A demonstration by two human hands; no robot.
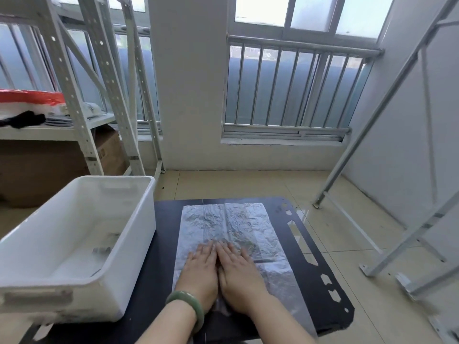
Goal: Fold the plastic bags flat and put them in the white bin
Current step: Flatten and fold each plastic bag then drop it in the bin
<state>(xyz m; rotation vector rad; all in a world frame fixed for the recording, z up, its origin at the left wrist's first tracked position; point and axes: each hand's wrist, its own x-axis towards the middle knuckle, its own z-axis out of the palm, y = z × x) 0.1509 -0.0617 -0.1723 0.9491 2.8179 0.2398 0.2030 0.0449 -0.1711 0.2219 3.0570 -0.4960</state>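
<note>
**Both hands flat on a clear bag on the black table**

A small room with a pale tiled floor and white walls. Barred windows run along the far side, split by a wide white pillar. A white metal shelving rack stands at the left, with cardboard boxes under its shelf. On the shelf lie something red and white and a dark, soft-looking object, both too blurred to name. Slanted white metal frame parts lean at the right.

In the foreground is a black table with cut-out slots along its right edge. The white bin sits on the table's left side, hanging over the left edge, with its open top facing up. A few faint grey marks show on its inner floor, but what they are cannot be told.

Just beside the bin, to its right, the plastic bag lies spread flat on the table. It is clear and crinkled, with crease lines running lengthwise. Its far end reaches near the table's back edge, and its near end runs under the forearms.

The left hand and right hand lie palm-down on the near half of the bag. They are side by side and touching, with the fingers straight and pointing away from the person. Neither hand grasps anything; both press on the plastic. A green bangle circles the left wrist.
</note>
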